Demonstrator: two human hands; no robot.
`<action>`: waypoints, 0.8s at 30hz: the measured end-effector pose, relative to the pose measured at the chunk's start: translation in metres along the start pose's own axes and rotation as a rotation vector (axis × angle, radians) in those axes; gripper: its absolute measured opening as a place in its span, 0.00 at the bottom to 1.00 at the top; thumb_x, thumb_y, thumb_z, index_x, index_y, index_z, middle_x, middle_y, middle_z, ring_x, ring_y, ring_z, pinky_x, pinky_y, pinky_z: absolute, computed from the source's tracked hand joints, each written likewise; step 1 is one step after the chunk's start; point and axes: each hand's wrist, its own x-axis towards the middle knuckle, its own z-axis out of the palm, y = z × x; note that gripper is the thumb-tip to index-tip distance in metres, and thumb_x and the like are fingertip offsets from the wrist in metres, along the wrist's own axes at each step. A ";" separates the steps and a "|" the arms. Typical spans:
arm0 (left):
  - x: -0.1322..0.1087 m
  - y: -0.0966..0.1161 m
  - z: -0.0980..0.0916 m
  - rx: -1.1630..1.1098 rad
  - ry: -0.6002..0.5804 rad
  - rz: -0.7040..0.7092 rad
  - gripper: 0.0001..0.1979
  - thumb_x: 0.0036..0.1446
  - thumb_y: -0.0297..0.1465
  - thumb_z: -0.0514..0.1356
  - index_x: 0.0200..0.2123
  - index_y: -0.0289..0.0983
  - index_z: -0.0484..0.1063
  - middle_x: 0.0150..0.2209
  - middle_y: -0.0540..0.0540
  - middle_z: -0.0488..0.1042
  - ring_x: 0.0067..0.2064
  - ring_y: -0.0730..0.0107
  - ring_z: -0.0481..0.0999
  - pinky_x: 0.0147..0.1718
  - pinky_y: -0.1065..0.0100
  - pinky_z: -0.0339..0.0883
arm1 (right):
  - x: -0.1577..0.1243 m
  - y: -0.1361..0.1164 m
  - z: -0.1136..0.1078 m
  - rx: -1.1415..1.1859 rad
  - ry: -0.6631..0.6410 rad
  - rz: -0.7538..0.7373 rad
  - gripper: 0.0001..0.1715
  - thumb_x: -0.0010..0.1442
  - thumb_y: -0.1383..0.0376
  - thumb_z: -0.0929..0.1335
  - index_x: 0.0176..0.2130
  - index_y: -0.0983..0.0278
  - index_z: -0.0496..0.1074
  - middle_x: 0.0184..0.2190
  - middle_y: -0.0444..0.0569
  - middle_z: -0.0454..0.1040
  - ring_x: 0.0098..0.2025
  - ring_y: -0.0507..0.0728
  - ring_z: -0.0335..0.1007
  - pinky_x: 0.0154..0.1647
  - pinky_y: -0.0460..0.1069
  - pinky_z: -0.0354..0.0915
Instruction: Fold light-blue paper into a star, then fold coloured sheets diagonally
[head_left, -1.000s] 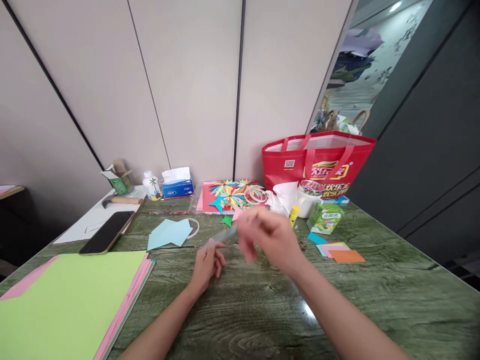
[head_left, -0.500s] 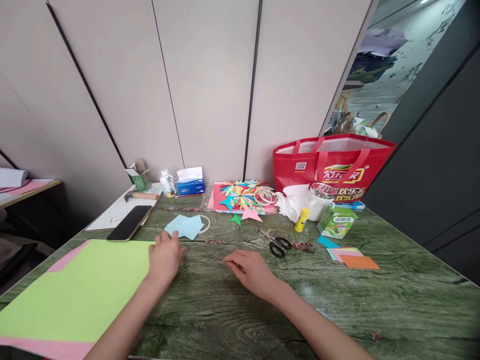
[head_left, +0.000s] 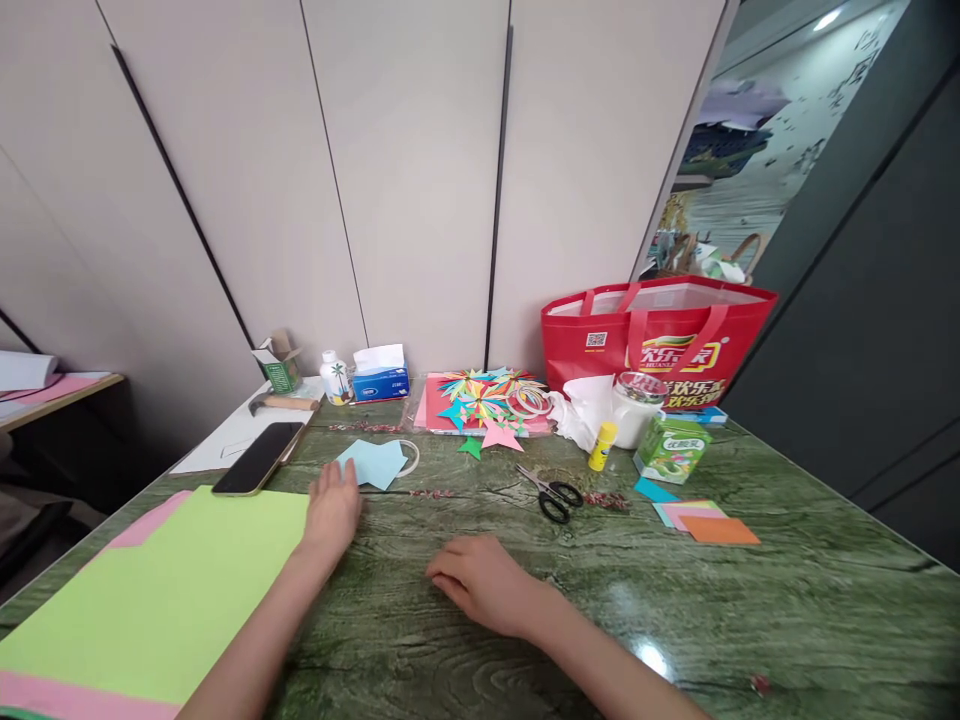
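Note:
My left hand (head_left: 332, 508) lies flat with fingers stretched out at the right edge of a large light-green sheet (head_left: 157, 590), which tops a stack of pink sheets. Just beyond its fingertips is a light-blue folded paper (head_left: 373, 463). My right hand (head_left: 480, 583) rests palm down on the green marbled table (head_left: 787, 620), fingers loosely curled, holding nothing. Black-handled scissors (head_left: 553, 493) lie on the table beyond my right hand.
A phone (head_left: 257, 458) lies left of the blue paper. At the back stand a tissue box (head_left: 381, 373), a pile of colourful paper stars (head_left: 487, 398), a red bag (head_left: 660, 340), a glue stick (head_left: 603, 445) and a green carton (head_left: 670, 449). Small coloured squares (head_left: 709, 522) lie at right.
My right hand has set the scissors down and drawn back to the table. My left hand has moved left onto the edge of the green sheet.

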 end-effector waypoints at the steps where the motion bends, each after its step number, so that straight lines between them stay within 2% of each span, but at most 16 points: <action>1: 0.007 0.005 0.000 -0.005 0.012 0.053 0.27 0.53 0.21 0.49 0.58 0.29 0.51 0.59 0.29 0.53 0.62 0.53 0.49 0.52 0.54 0.51 | -0.001 0.001 0.000 0.003 -0.009 0.004 0.12 0.61 0.67 0.60 0.36 0.61 0.72 0.31 0.46 0.76 0.34 0.53 0.69 0.32 0.45 0.57; 3: 0.022 0.013 0.002 -0.018 0.003 0.119 0.29 0.51 0.19 0.49 0.58 0.28 0.51 0.59 0.29 0.54 0.61 0.54 0.51 0.52 0.57 0.52 | -0.004 0.003 0.000 0.014 -0.018 0.021 0.12 0.61 0.66 0.60 0.37 0.61 0.72 0.31 0.46 0.76 0.35 0.54 0.70 0.33 0.45 0.57; 6: 0.038 0.016 0.009 -0.051 -0.053 0.197 0.23 0.51 0.19 0.50 0.52 0.29 0.60 0.47 0.32 0.70 0.49 0.56 0.70 0.44 0.62 0.60 | -0.008 0.008 -0.002 0.044 -0.004 0.046 0.12 0.62 0.65 0.60 0.38 0.61 0.72 0.33 0.47 0.76 0.36 0.54 0.70 0.35 0.45 0.58; 7: 0.041 0.015 0.012 -0.062 -0.062 0.216 0.20 0.51 0.19 0.50 0.50 0.30 0.63 0.43 0.34 0.73 0.44 0.58 0.73 0.41 0.64 0.62 | -0.009 0.010 -0.002 0.054 0.003 0.050 0.11 0.62 0.65 0.61 0.39 0.61 0.72 0.33 0.47 0.76 0.36 0.54 0.70 0.35 0.45 0.58; 11: 0.040 0.011 0.011 -0.098 -0.007 0.196 0.14 0.54 0.21 0.48 0.41 0.30 0.68 0.35 0.35 0.75 0.37 0.57 0.75 0.36 0.63 0.63 | -0.013 0.017 0.000 0.088 0.043 0.059 0.11 0.61 0.65 0.61 0.38 0.62 0.72 0.32 0.48 0.76 0.35 0.55 0.70 0.35 0.46 0.60; 13: 0.033 0.013 0.002 -0.122 0.055 0.144 0.14 0.55 0.22 0.46 0.39 0.29 0.69 0.32 0.34 0.75 0.35 0.54 0.75 0.34 0.61 0.63 | -0.015 0.022 0.001 0.145 0.122 0.090 0.11 0.61 0.66 0.61 0.37 0.62 0.72 0.32 0.48 0.76 0.35 0.55 0.70 0.36 0.47 0.61; 16: 0.016 0.026 -0.020 -0.207 0.177 0.079 0.16 0.59 0.28 0.44 0.41 0.31 0.69 0.32 0.36 0.76 0.32 0.56 0.75 0.33 0.61 0.64 | -0.014 0.032 -0.001 0.308 0.401 0.199 0.11 0.60 0.66 0.62 0.42 0.63 0.70 0.38 0.51 0.74 0.39 0.56 0.69 0.41 0.49 0.63; 17: 0.009 0.034 -0.028 -0.288 0.226 0.072 0.16 0.59 0.31 0.45 0.41 0.33 0.69 0.31 0.39 0.76 0.32 0.60 0.75 0.32 0.64 0.64 | -0.012 0.036 -0.003 0.371 0.503 0.242 0.14 0.59 0.65 0.63 0.46 0.63 0.67 0.41 0.53 0.72 0.43 0.57 0.68 0.43 0.51 0.63; 18: 0.003 0.042 -0.035 -0.601 0.308 0.077 0.14 0.57 0.34 0.49 0.37 0.34 0.71 0.29 0.42 0.76 0.31 0.63 0.75 0.31 0.67 0.65 | -0.011 0.040 -0.006 0.436 0.588 0.283 0.20 0.58 0.64 0.64 0.50 0.63 0.63 0.45 0.54 0.70 0.46 0.58 0.66 0.45 0.52 0.63; 19: -0.003 0.050 -0.041 -0.940 0.331 0.089 0.12 0.53 0.37 0.53 0.33 0.35 0.72 0.29 0.44 0.77 0.31 0.64 0.75 0.30 0.69 0.66 | -0.008 0.043 -0.009 0.504 0.647 0.319 0.27 0.56 0.62 0.66 0.54 0.63 0.58 0.49 0.56 0.67 0.50 0.59 0.64 0.47 0.54 0.62; 21: -0.011 0.064 -0.047 -1.414 0.138 0.108 0.14 0.45 0.41 0.60 0.29 0.35 0.72 0.24 0.47 0.76 0.27 0.64 0.74 0.26 0.69 0.67 | -0.004 0.048 -0.014 0.636 0.693 0.387 0.39 0.51 0.59 0.69 0.58 0.63 0.51 0.53 0.58 0.63 0.53 0.61 0.61 0.49 0.55 0.62; 23: -0.012 0.073 -0.046 -1.649 -0.045 0.078 0.18 0.38 0.42 0.65 0.28 0.34 0.72 0.22 0.47 0.75 0.25 0.64 0.74 0.25 0.67 0.68 | -0.001 0.052 -0.016 0.758 0.661 0.467 0.43 0.48 0.58 0.70 0.58 0.64 0.51 0.49 0.57 0.67 0.48 0.61 0.65 0.43 0.54 0.66; 24: -0.011 0.075 -0.044 -1.704 -0.061 0.043 0.18 0.37 0.42 0.66 0.28 0.33 0.72 0.21 0.47 0.75 0.24 0.65 0.73 0.24 0.67 0.68 | 0.000 0.054 -0.016 0.809 0.630 0.510 0.42 0.48 0.58 0.70 0.57 0.65 0.52 0.45 0.56 0.70 0.43 0.60 0.69 0.38 0.53 0.68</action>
